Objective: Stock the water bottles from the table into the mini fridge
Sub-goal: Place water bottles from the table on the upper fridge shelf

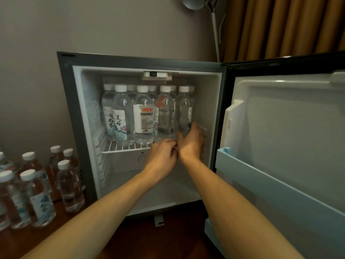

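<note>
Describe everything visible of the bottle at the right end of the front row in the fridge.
The bottle is clear plastic with a white screw cap and a label showing only at its right edge. It stands upright on the white wire shelf, last in the front row, next to the red-labelled bottle. The right hand grips its lower part; the left hand reaches its base, contact unclear.
</note>
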A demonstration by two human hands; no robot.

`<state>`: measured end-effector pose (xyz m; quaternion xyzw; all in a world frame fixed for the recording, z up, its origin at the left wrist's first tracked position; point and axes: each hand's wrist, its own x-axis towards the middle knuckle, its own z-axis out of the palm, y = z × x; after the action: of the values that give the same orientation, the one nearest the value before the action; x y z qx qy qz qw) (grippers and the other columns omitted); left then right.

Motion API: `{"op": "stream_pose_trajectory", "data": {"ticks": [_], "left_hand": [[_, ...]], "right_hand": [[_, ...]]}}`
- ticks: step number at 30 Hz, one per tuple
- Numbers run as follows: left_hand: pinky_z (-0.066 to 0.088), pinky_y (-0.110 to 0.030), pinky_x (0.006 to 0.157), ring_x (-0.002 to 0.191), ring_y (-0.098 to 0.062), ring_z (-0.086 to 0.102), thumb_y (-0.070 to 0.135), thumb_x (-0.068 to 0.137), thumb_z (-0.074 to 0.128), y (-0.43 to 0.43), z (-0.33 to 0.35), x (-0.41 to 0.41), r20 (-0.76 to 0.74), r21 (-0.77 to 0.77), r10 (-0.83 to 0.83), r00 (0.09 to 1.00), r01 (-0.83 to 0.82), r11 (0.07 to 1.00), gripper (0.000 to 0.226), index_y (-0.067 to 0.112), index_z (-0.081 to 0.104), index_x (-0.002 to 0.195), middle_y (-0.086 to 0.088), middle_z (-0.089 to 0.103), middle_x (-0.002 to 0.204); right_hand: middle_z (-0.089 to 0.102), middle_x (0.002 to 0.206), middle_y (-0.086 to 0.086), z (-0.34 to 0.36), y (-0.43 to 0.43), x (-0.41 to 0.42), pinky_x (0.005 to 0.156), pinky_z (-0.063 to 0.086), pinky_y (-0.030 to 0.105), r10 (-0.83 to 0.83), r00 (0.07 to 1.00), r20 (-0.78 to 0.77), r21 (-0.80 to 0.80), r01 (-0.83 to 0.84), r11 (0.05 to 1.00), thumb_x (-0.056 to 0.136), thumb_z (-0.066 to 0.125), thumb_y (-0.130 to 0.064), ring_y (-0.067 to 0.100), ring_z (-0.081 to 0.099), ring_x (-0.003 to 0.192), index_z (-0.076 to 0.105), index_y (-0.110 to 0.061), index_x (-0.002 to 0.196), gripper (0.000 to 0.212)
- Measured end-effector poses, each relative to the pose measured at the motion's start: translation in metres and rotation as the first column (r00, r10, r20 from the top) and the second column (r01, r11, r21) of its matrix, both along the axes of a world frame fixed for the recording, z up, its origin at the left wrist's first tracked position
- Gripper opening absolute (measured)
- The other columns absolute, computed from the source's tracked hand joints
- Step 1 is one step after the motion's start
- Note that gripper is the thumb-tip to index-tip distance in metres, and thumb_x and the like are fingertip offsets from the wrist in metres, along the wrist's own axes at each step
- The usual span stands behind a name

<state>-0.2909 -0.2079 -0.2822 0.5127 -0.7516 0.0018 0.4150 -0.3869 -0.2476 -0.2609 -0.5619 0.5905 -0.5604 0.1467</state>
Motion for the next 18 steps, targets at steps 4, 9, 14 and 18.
{"op": "stream_pose_trajectory", "data": {"ticks": [4, 9, 14, 18], "left_hand": [[0.053, -0.04, 0.09, 0.105, -0.029, 0.068, 0.01, 0.086, 0.053, 0.004, -0.002, 0.009, -0.019, -0.032, 0.024, 1.0, -0.025, 0.999, 0.03, 0.01, 0.08, 0.1, -0.007, 0.076, 0.11], [0.049, -0.031, 0.1, 0.113, -0.026, 0.067, 0.003, 0.091, 0.061, 0.007, 0.002, 0.017, -0.025, -0.069, 0.056, 0.998, -0.058, 0.996, 0.026, 0.008, 0.08, 0.108, -0.007, 0.076, 0.116], [0.049, -0.031, 0.102, 0.116, -0.023, 0.067, 0.004, 0.091, 0.06, 0.008, 0.001, 0.021, -0.022, -0.066, 0.064, 0.998, -0.065, 0.996, 0.027, 0.009, 0.08, 0.108, -0.006, 0.076, 0.119], [0.053, -0.036, 0.1, 0.115, -0.024, 0.067, 0.003, 0.089, 0.06, 0.014, 0.001, 0.023, -0.034, -0.068, 0.064, 0.997, -0.066, 0.995, 0.028, 0.008, 0.08, 0.108, -0.006, 0.077, 0.116]], "right_hand": [[0.066, 0.13, 0.016, 0.002, -0.007, 0.004, 0.091, 0.052, 0.04, -0.046, 0.998, -0.053, 0.069, 0.049, 0.996, 0.099, 0.066, -0.02, 0.034, 0.064, 0.119, 0.056, -0.01, 0.132, 0.036], [0.065, 0.126, 0.018, 0.003, -0.013, 0.008, 0.084, 0.05, 0.037, -0.074, 0.992, -0.103, 0.061, 0.08, 0.995, 0.101, 0.063, -0.013, 0.036, 0.064, 0.117, 0.059, -0.005, 0.125, 0.026], [0.06, 0.133, 0.02, 0.002, -0.013, 0.006, 0.09, 0.05, 0.039, -0.037, 0.992, -0.117, 0.069, 0.046, 0.997, 0.101, 0.062, -0.012, 0.036, 0.061, 0.121, 0.056, -0.002, 0.132, 0.033], [0.051, 0.138, 0.022, 0.0, -0.005, 0.003, 0.095, 0.047, 0.042, -0.015, 0.996, -0.083, 0.088, 0.022, 0.996, 0.1, 0.059, -0.007, 0.039, 0.055, 0.125, 0.05, 0.001, 0.134, 0.037]]}}
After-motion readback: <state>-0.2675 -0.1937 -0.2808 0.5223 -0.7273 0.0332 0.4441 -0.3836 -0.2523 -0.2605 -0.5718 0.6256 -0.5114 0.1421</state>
